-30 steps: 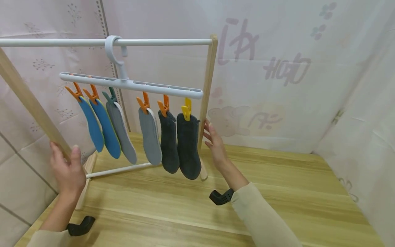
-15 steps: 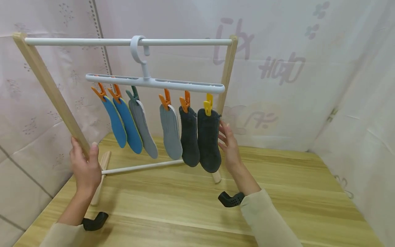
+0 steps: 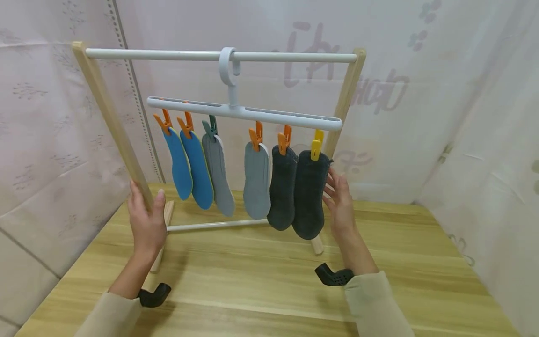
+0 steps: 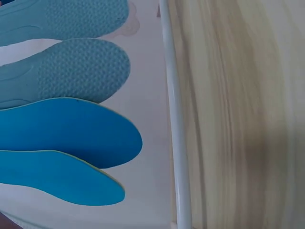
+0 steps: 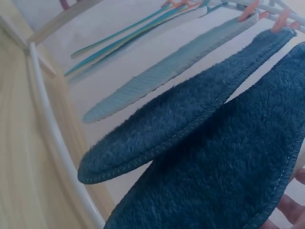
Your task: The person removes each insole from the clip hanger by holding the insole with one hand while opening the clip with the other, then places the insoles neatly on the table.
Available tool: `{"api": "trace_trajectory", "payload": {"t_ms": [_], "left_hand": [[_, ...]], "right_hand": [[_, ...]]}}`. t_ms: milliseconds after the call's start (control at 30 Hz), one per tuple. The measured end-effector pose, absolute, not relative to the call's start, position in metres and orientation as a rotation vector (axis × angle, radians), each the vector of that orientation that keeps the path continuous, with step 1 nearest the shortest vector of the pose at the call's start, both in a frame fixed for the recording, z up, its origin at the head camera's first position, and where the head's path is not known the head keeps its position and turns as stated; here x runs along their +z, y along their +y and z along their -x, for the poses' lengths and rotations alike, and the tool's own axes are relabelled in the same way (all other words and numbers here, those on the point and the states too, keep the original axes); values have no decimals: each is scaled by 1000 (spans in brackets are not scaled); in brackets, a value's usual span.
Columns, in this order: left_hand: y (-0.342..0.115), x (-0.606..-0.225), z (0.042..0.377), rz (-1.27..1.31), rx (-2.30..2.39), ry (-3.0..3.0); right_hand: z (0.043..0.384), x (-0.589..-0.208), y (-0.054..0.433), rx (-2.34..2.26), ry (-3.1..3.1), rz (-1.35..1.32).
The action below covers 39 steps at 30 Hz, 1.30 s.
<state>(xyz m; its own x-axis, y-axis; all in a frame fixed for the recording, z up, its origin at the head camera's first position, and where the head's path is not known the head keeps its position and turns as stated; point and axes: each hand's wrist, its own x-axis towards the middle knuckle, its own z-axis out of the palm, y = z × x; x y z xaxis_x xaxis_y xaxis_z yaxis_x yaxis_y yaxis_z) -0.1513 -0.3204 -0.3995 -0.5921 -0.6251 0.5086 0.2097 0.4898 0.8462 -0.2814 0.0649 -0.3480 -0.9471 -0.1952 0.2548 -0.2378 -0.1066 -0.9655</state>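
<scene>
A wooden drying rack [image 3: 113,121] with white crossbars stands at mid-table. My left hand [image 3: 147,220] grips its left post, thumb in front. At the right post is my right hand [image 3: 343,206], fingers reaching round it, fingertips partly hidden behind an insole. From the top bar a pale grey clip hanger [image 3: 244,112] hangs by its hook. Its orange, green and yellow clips hold a pair of blue insoles [image 3: 197,171], a pair of grey insoles [image 3: 257,182] and a pair of dark fleecy insoles [image 3: 309,196]. In the right wrist view, fingers [image 5: 288,210] show beside the nearest dark insole [image 5: 205,176].
Beneath the rack lies a wood-grain tabletop [image 3: 236,290]. Patterned pale curtains [image 3: 463,93] close in the back and sides. A white lower bar [image 3: 214,225] joins the rack's feet. Each wrist carries a black camera mount [image 3: 332,276].
The rack has shifted to the right across the table with both hands at its posts. Hanger and insoles have travelled along with it, and the rack's upper left corner has come into view.
</scene>
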Motion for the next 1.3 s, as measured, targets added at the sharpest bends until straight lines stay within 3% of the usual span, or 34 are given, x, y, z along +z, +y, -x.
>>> {"api": "trace_trajectory", "payload": {"t_ms": [667, 1300], "left_hand": [[-333, -394, 154, -314, -1228, -1931], [-337, -398, 165, -343, -1237, -1856]], "right_hand": [[256, -352, 53, 2286, -1959, -399], [268, -355, 51, 2321, -1837, -587]]}}
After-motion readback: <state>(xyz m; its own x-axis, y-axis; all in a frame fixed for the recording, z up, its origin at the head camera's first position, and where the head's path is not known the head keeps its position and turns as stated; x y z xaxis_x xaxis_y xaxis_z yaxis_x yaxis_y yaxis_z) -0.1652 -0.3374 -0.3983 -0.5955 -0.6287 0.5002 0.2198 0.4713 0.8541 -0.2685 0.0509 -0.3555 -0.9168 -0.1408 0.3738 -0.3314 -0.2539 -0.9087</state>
